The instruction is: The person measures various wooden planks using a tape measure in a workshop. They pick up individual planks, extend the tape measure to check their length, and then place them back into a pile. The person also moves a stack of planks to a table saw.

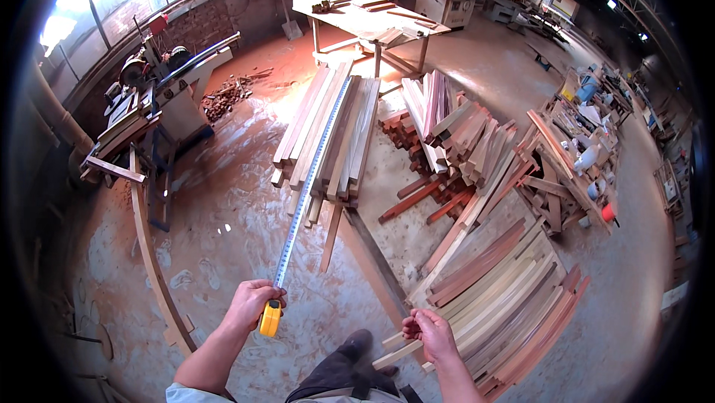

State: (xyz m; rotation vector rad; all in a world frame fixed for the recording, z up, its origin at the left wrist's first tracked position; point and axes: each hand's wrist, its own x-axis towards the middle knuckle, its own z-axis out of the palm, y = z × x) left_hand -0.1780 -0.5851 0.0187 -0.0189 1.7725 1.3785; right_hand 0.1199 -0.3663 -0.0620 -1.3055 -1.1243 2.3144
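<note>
My left hand (252,305) is closed around a yellow tape measure (270,319). Its long pale blade (304,196) runs out from the case, over the near end of a stack of wooden strips (319,131) and along its top toward the far end. Over the near end of another layer of long strips (495,306), at lower right, is my right hand (433,334). Its fingers are curled in with nothing visible in them, and it looks apart from the wood below. My shoes and dark trousers show between the two hands.
A light worktable (372,17) with boards stands beyond the stack. Short reddish offcuts (450,198) are heaped to the right, beside a cluttered bench (585,150). At left stands a saw machine (160,90); a long curved-looking board (149,254) reaches toward me. Scraps (227,96) lie on the floor.
</note>
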